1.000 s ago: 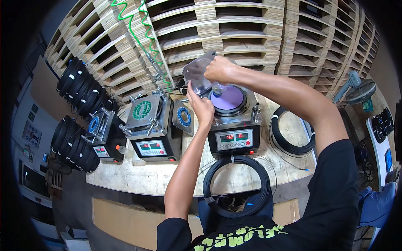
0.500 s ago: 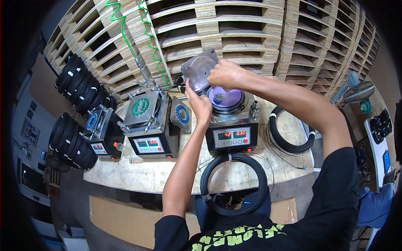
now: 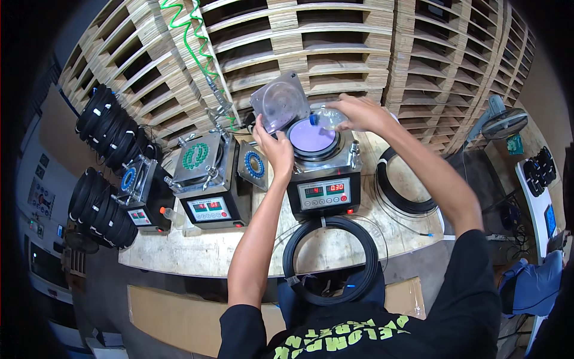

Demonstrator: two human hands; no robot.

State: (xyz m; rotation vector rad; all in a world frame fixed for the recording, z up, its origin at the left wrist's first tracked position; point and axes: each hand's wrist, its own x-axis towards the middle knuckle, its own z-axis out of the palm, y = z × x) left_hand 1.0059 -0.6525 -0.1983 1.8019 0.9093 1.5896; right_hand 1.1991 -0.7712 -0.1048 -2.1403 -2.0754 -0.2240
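Observation:
My left hand (image 3: 276, 151) grips the lower edge of a square metal plate (image 3: 282, 99) with a round recess in its middle, held tilted. In my right hand (image 3: 363, 113) is a small clear bottle (image 3: 329, 117) with a blue cap, lying nearly sideways. Its capped end is over the right edge of a round purple pad (image 3: 306, 139). That pad sits on top of a black polishing machine (image 3: 324, 194) with lit red digits. Directly in front of the machine, a coil of black cable (image 3: 289, 254) hangs over the table edge.
Two similar machines (image 3: 209, 209) stand to the left, one with a plate of green fittings on top. A plate with blue fittings (image 3: 253, 164) leans beside it. Another black cable coil (image 3: 388, 191) lies right. Pallets (image 3: 335, 57) rise behind; a fan (image 3: 505, 125) stands far right.
My right hand has moved right from above the pad, and the bottle now shows clearly. More of the purple pad is uncovered. My left hand still holds the plate.

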